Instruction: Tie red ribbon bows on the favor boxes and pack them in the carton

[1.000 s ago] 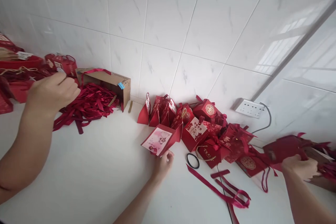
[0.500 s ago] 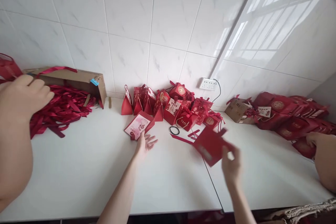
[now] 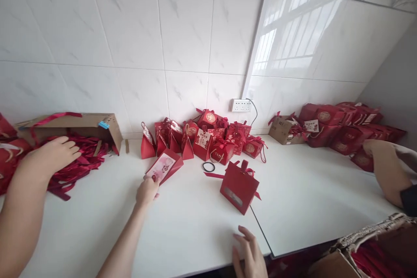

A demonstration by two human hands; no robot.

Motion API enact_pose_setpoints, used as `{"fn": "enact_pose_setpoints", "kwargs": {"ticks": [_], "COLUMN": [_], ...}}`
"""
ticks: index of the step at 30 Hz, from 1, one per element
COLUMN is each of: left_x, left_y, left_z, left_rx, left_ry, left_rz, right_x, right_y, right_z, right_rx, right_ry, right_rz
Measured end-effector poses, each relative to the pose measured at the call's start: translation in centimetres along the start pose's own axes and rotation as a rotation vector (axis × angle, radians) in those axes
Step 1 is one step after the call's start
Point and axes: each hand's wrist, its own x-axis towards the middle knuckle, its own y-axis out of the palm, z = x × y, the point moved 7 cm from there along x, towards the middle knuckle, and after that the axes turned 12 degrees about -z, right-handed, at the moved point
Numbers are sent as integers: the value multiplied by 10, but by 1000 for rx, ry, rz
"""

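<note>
Pink-faced box (image 3: 163, 166): on its side on the bench (image 3: 182, 226), long axis from near-left to far-right, far end toward the row of red boxes (image 3: 202, 139) at the wall. Lies just beyond the left hand (image 3: 147, 190), ahead and slightly right of it, with the near corner at the fingertips. Much closer to the left hand than to the right. Left hand seen from the back, knuckles curled at the box's near edge. Cannot tell whether pinching or only resting. Forearm straight, up from the bottom edge, angled right.

Red window bag (image 3: 239, 186): standing on the bench with a slight lean, window face toward the camera, handles and ribbon on top, free of any hand. Sits straight ahead of the right hand (image 3: 248, 249), apart from it. Right hand low at the bench's front edge, fingers loosely spread, empty.

Black ring (image 3: 208, 167) flat between box and bag, touching neither.

Far left: a co-worker's hand (image 3: 54, 155) on the ribbon heap (image 3: 78, 163) spilling from a cardboard carton (image 3: 81, 125). Far right: another person's arm (image 3: 387, 173) by the stacked red boxes (image 3: 342, 126).
</note>
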Motion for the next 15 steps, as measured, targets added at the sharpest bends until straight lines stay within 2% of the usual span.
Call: {"fn": "enact_pose_setpoints", "kwargs": {"ticks": [3, 7, 9, 11, 13, 15], "left_x": [17, 13, -5, -34, -62, -86], "left_y": [-15, -42, -53, -61, -64, -62], "left_z": [-22, -67, -95, -124, -144, -154], "left_rx": [155, 216, 195, 134, 91, 77], "left_ry": [185, 487, 683, 905, 1007, 1027], "left_rz": [-44, -81, -69, -57, -18, 41], "right_x": [0, 33, 58, 80, 98, 107], "right_y": [2, -11, -12, -2, 15, 29], "right_z": [-5, -33, -48, -60, -65, -64], "right_rx": [39, 101, 117, 132, 171, 202], "right_ry": [71, 194, 251, 317, 369, 400], "right_rz": [-26, -131, -152, -105, -6, 110]}}
